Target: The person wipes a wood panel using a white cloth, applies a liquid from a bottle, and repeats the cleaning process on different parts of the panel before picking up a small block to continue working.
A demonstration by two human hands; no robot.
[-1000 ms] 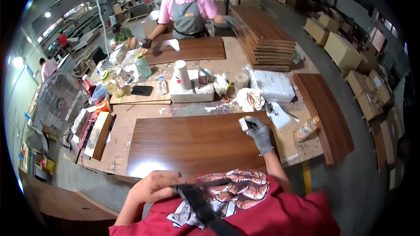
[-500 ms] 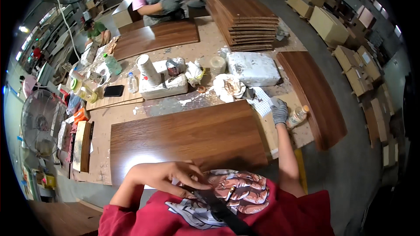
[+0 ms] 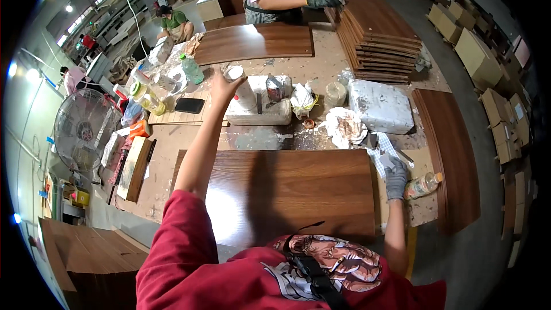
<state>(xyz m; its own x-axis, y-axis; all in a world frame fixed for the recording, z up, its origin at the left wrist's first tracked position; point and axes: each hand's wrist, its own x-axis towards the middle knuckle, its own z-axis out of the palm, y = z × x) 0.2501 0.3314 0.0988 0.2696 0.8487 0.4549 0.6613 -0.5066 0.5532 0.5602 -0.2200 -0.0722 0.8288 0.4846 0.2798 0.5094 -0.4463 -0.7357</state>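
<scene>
My bare left hand reaches across the table to a white cylindrical container. Its thumb and fingers are apart around the container's upper left side; whether they press on it I cannot tell. In a grey glove, my right hand is closed at the checked white cloth, with a small pale flat piece at its fingertips. Beside that glove lies a clear bottle with an orange cap. A brown wood-grain board lies flat in front of me, under my left arm's shadow.
White wrapped blocks, a crumpled rag and a black phone lie beyond the board. Stacked brown boards stand at far right. Another person's gloved hand is beside them. A fan stands left.
My left hand has gone from near my chest out to the white container. The view has shifted left. My right hand stays by the cloth, where a pale piece now shows at its fingertips.
</scene>
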